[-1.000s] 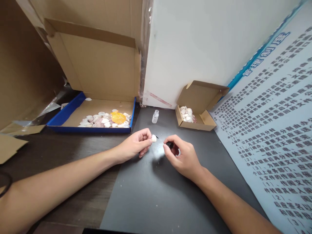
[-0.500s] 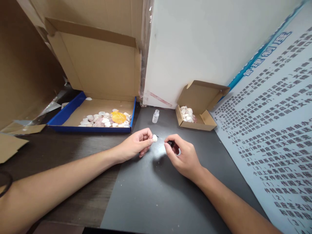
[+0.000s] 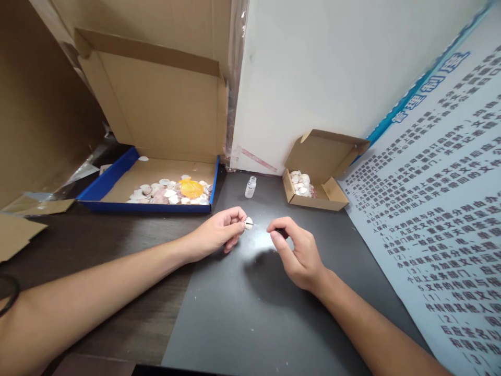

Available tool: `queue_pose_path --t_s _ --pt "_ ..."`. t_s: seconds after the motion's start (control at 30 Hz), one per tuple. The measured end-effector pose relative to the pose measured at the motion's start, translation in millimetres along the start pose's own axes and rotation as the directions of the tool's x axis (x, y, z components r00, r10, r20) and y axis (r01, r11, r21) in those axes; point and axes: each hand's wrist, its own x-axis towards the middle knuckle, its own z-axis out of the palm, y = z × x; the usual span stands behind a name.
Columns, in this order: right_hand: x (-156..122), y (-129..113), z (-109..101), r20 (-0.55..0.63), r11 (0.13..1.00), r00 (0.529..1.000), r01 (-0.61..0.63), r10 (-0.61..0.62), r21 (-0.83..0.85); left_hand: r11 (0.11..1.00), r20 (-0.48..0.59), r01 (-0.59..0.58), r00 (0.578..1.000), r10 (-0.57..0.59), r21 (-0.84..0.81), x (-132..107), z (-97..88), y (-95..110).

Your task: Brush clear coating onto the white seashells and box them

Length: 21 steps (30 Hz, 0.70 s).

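Observation:
Between the thumb and fingers of my left hand [image 3: 225,230] is a small white seashell [image 3: 249,223], pinched by its edge. My right hand [image 3: 297,250] is closed around a black bottle cap [image 3: 281,232], mostly hidden by the fingers. A thin brush stem reaches from the cap's side toward the shell, and its dark tip lies over the shell's face; whether it touches cannot be made out. Beyond both hands a small clear glass bottle [image 3: 250,188] stands upright without a cap, with a printed label too small to read.
At the left, a blue-edged cardboard box [image 3: 144,207] holds many shells and an orange piece [image 3: 191,189]. A smaller brown box [image 3: 319,202] with shells stands back right. A white board [image 3: 305,78] rises behind, and a printed poster [image 3: 442,198] leans along the right.
My right hand has shifted slightly right and its fingers have loosened a little. The brush tip now crosses the shell's face, where before it was beside the upper edge.

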Motion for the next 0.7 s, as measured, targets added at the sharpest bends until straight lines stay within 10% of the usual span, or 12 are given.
queue_pose_path --t_s 0.7 --pt "1.7 -1.3 -1.1 -0.012 1.000 0.999 0.030 -0.030 0.003 0.999 0.006 0.014 1.000 -0.014 -0.046 -1.8 -1.0 1.1"
